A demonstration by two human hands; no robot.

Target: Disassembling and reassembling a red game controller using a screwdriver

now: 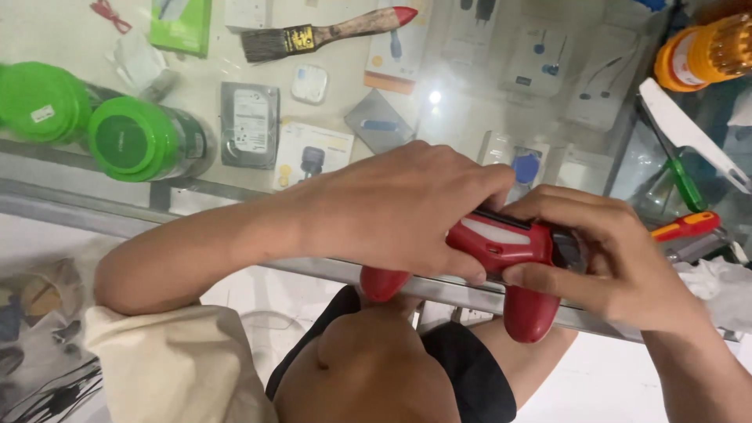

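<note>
Knees [368,368] in black shorts [470,376] sit closest, low in the picture, with a cream cloth [172,360] beside them on the left. Just above the knees, two hands hold a red game controller [501,251] over the edge of a glass counter [78,204]. One red handle pokes down under the left hand and the other points down near the right hand.

Over the top of the controller lies the left hand [399,211], its fingers curled around it and the thumb pressing on the front. From the other side the right hand [603,251] grips it, fingers bent tight around the end, with one finger under the red shell.

Next to the right hand lie a red and yellow screwdriver [685,225] and a green-handled one [685,184]. Farther back on the left stand two jars with green lids [129,141], touching each other. Near them lies a grey hard drive [249,125]. At the far side rests a paintbrush [329,33] with a red tip, and an orange jar [701,51] sits in the far right corner.
</note>
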